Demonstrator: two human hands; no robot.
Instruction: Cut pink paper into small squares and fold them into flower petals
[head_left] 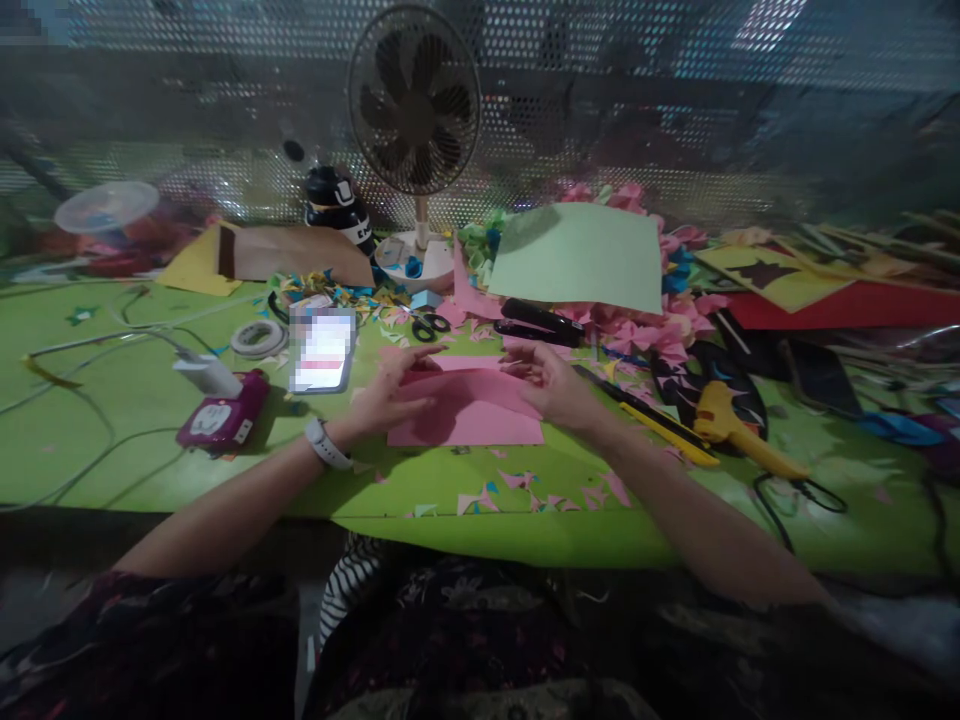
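A pink sheet of paper (472, 415) lies on the green table in front of me, its far part bent up in a curve between my hands. My left hand (394, 390) holds its left side, thumb over the paper and fingers toward the far edge. On the right side, my right hand (549, 382) has its curled fingers round the paper's edge; the fingertip contact is partly hidden. A black stapler (541, 322) rests just beyond the paper. Black-handled scissors (430, 327) are beyond my left hand.
A lit phone (324, 350), a tape roll (259, 339) and a purple power bank (223, 415) with cables are at left. A yellow cutter (667, 430) and yellow glue gun (742, 435) lie right. Behind stand a fan (415, 110), black bottle (336, 208) and pale green sheet (585, 255). Paper scraps (517, 480) litter the front.
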